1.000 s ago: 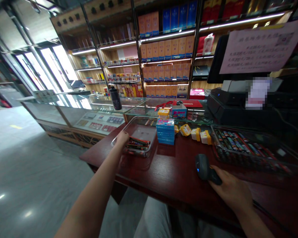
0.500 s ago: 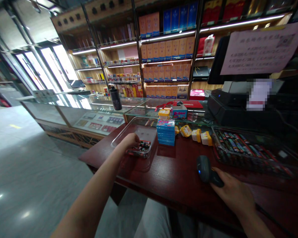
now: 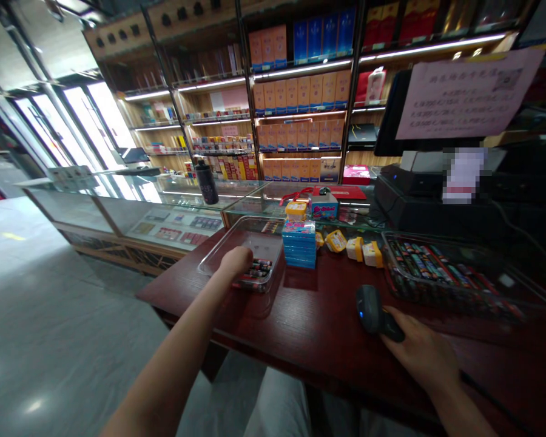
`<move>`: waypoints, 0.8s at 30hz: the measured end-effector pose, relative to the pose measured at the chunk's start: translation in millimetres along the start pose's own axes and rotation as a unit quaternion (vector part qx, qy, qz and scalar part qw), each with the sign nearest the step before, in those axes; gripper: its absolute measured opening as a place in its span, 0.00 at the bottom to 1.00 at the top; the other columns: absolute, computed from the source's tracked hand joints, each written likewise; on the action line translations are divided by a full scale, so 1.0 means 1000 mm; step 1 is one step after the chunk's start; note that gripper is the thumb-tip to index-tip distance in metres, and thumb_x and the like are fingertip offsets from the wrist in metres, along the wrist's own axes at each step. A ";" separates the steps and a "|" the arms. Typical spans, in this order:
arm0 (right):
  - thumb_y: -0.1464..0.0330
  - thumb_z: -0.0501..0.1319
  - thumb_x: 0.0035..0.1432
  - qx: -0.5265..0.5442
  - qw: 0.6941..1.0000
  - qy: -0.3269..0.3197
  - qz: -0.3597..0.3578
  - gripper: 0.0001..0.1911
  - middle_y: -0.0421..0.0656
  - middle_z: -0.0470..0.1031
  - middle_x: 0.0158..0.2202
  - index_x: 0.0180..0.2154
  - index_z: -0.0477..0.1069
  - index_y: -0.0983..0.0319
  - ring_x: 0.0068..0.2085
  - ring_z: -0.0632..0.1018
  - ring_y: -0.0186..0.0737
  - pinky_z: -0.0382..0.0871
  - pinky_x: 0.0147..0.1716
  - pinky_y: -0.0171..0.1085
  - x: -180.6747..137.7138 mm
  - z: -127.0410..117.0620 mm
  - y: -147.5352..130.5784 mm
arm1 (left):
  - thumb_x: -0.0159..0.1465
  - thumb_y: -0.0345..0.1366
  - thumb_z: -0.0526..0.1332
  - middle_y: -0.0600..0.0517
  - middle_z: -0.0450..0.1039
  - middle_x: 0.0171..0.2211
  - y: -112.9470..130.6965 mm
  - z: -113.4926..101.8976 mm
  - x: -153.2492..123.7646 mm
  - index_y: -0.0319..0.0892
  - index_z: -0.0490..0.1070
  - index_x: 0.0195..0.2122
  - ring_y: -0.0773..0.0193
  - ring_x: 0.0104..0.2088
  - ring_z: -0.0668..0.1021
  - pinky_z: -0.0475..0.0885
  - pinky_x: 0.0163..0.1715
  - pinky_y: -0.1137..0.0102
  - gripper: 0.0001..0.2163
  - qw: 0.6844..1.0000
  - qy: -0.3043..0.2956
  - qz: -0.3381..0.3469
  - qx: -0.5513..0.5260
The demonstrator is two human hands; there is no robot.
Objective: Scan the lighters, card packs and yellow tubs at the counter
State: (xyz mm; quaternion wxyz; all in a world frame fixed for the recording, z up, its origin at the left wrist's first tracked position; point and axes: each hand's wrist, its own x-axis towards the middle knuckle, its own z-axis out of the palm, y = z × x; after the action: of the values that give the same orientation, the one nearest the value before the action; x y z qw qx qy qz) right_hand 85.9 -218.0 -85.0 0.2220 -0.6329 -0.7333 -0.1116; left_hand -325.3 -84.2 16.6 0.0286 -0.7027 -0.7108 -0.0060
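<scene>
My left hand (image 3: 237, 262) reaches into a clear plastic tray (image 3: 209, 250) at the left of the desk. Its fingers are curled in and hidden from me, so what they hold does not show. Right beside them, small dark sticks with coloured wrappers (image 3: 260, 267) lie at the near right end of that tray. A black barcode scanner (image 3: 369, 311) is gripped by its handle in my right hand (image 3: 421, 352), its head raised above the desk with a blue light showing.
A stack of blue packs (image 3: 299, 249) stands between the trays. Yellow-and-white tubs (image 3: 335, 241) line the back. At right, another clear tray (image 3: 404, 280) holds many slim wrapped sticks, before a monitor with a pink notice (image 3: 464, 97). A dark bottle (image 3: 206, 182) stands on the glass counter.
The view has shifted slightly. My left hand stays in the left tray, its fingers now more hidden. My right hand still holds the scanner in about the same place.
</scene>
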 end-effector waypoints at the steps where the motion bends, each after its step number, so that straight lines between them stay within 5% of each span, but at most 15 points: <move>1: 0.60 0.52 0.60 0.001 1.000 0.001 -0.001 0.18 0.40 0.78 0.43 0.50 0.66 0.56 0.39 0.79 0.43 0.68 0.32 0.39 0.000 0.000 0.000 | 0.55 0.32 0.58 0.43 0.77 0.36 0.004 -0.003 -0.005 0.41 0.78 0.33 0.57 0.38 0.77 0.68 0.38 0.70 0.10 0.999 0.035 0.007 -0.001; 5: 0.60 0.52 0.61 0.004 1.000 0.004 0.001 0.18 0.41 0.78 0.45 0.51 0.66 0.56 0.39 0.79 0.43 0.68 0.31 0.39 0.001 0.002 0.001 | 0.60 0.34 0.54 0.45 0.75 0.37 0.027 -0.017 -0.023 0.41 0.77 0.35 0.58 0.39 0.76 0.68 0.39 0.68 0.11 0.981 0.175 0.071 -0.032; 9: 0.62 0.54 0.59 0.024 1.000 0.000 -0.004 0.20 0.43 0.77 0.46 0.53 0.65 0.59 0.41 0.79 0.43 0.69 0.35 0.38 0.000 0.003 0.001 | 0.63 0.35 0.53 0.47 0.74 0.36 0.068 -0.029 -0.034 0.42 0.76 0.35 0.59 0.40 0.74 0.68 0.43 0.66 0.11 0.953 0.247 0.161 -0.074; 24: 0.63 0.55 0.58 0.041 0.993 -0.087 0.075 0.21 0.46 0.78 0.40 0.53 0.67 0.60 0.41 0.78 0.44 0.67 0.38 0.38 0.011 -0.020 -0.006 | 0.62 0.32 0.53 0.47 0.73 0.35 0.291 -0.027 -0.006 0.41 0.76 0.38 0.59 0.40 0.73 0.67 0.43 0.66 0.11 0.868 0.164 0.452 -0.127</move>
State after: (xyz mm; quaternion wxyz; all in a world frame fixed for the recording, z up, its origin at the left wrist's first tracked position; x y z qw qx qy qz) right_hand 82.8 -218.4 -62.0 0.1913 -0.6835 -0.7043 -0.0089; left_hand -34.0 -87.9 34.0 0.0551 -0.9334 -0.2939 -0.1982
